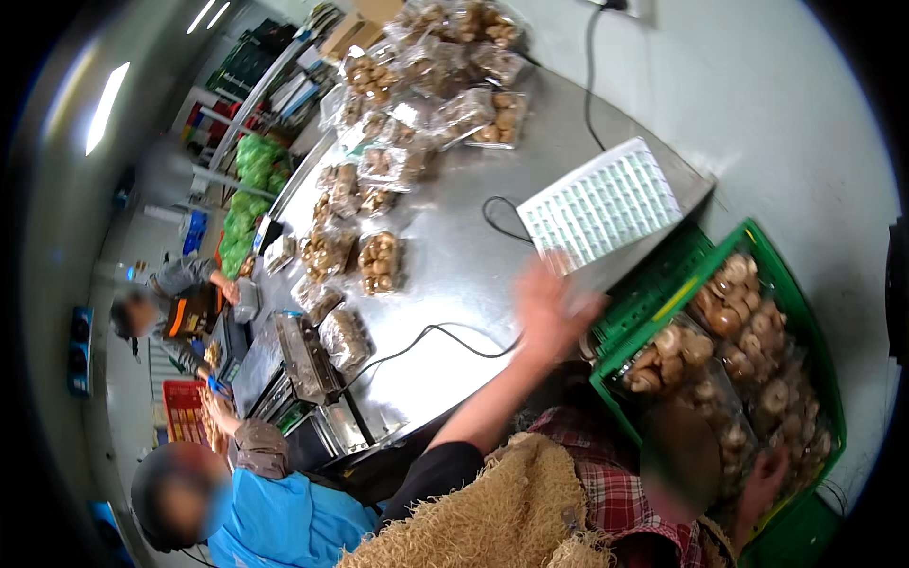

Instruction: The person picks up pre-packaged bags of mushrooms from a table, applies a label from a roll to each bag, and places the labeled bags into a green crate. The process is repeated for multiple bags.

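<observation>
My left hand (554,303), motion-blurred with fingers apart, reaches over the steel table (454,284) to the lower edge of a sheet of small labels (601,204); contact is unclear. At lower right, my right hand (762,478) has its fingers curled on a bag of mushrooms (795,426) inside a green crate (824,369). Other clear packs of mushrooms (668,355) fill that crate. A dark cable crosses the steel below my left forearm and toward the left.
Bagged mushrooms (379,260) crowd the table's far part. A sealing machine (303,355) stands at left. A co-worker in blue (275,511) works beside me; another in grey (175,279) is opposite, near green bags (256,166). The wall (776,123) bounds the right.
</observation>
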The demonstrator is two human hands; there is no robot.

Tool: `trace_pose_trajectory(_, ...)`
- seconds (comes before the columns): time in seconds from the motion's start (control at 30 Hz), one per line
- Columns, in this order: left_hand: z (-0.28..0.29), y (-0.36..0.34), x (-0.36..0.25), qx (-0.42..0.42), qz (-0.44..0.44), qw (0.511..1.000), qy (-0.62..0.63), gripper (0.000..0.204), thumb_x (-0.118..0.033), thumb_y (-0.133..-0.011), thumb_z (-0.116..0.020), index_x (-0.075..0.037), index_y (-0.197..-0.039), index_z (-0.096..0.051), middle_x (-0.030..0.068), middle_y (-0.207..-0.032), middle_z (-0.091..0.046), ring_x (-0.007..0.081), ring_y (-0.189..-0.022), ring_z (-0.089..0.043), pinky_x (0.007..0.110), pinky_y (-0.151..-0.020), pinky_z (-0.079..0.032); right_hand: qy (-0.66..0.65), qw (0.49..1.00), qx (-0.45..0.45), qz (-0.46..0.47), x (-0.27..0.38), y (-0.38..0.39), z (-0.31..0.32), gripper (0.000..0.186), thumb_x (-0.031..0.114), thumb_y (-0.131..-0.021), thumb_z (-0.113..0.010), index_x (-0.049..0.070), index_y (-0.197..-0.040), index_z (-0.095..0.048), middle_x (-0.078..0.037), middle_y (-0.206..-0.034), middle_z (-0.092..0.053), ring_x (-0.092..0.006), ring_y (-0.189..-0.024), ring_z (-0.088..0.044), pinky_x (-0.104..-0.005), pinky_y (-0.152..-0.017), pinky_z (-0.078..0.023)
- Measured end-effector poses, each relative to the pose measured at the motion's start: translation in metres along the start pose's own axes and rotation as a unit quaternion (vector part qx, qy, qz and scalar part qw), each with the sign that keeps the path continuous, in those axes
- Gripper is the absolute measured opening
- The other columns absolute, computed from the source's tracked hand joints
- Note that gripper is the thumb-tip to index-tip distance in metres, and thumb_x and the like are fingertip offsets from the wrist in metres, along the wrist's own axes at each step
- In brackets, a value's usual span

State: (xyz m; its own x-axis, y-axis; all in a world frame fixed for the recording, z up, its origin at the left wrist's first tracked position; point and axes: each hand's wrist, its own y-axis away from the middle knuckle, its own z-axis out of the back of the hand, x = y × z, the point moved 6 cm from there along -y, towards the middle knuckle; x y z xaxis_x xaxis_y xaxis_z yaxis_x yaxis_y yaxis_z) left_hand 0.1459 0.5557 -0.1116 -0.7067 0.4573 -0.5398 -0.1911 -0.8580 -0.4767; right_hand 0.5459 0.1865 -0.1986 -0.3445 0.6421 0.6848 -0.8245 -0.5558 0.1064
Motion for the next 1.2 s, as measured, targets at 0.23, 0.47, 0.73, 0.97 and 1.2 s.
trace_pose_trajectory(0.23,0.197,0.041,0.347,0.007,0.397,0.843,-0.363,0.096,-0.061,-0.066,-0.07,-0.013,-0.14,-0.032,0.0205,-0.141,-0.035,0.0379,-0.129,-0.033,0.051,-0.105,-0.025,-0.111,0.894,0.271,0.339,0.325,-0.002,-0.158,0.033,-0.003,-0.082,-0.053,0.0,-0.115,-0.053,-0.01,-0.11,-0.059,-0.0152,-0.091,-0.056,-0.0283,-0.08,-0.045)
trace_pose_trajectory(0.47,0.143,0.083,0.288,0.028,0.32,0.901,-0.291,0.055,-0.047,-0.074,-0.067,-0.015,-0.118,-0.057,0.0184,-0.123,-0.054,0.0376,-0.108,-0.054,0.044,-0.088,-0.047,-0.071,0.788,0.495,0.36,0.447,0.112,-0.421,0.056,0.027,-0.078,-0.072,-0.003,-0.119,-0.047,-0.02,-0.109,-0.058,-0.0272,-0.096,-0.059,-0.0356,-0.08,-0.049)
trace_pose_trajectory(0.73,0.286,0.199,0.388,-0.02,0.621,0.712,-0.328,0.105,-0.056,-0.06,-0.077,-0.005,-0.138,-0.03,0.0218,-0.141,-0.029,0.0391,-0.126,-0.034,0.05,-0.099,-0.033,0.042,0.852,0.419,0.31,0.493,0.234,-0.539,0.078,0.05,-0.064,-0.078,-0.003,-0.113,-0.047,-0.02,-0.117,-0.053,-0.0325,-0.11,-0.053,-0.0408,-0.089,-0.046)
trace_pose_trajectory(0.97,0.195,0.134,0.347,-0.121,0.556,0.82,0.054,0.07,-0.038,-0.069,-0.071,-0.004,-0.127,-0.049,0.0133,-0.117,-0.057,0.0265,-0.108,-0.055,0.04,-0.092,-0.041,-0.005,0.838,0.473,0.271,0.468,0.18,-0.529,0.078,0.041,-0.057,-0.081,-0.003,-0.111,-0.046,-0.018,-0.108,-0.054,-0.0319,-0.099,-0.056,-0.0417,-0.083,-0.046)
trace_pose_trajectory(1.2,0.125,0.083,0.182,0.057,0.304,0.682,0.662,0.079,-0.05,-0.084,-0.045,-0.006,-0.144,-0.02,0.0111,-0.147,-0.027,0.0282,-0.134,-0.028,0.048,-0.106,-0.029,-0.259,0.84,0.426,0.214,0.429,0.107,-0.362,0.068,0.024,-0.062,-0.081,-0.007,-0.109,-0.044,-0.019,-0.09,-0.059,-0.0255,-0.084,-0.062,-0.0369,-0.072,-0.048)
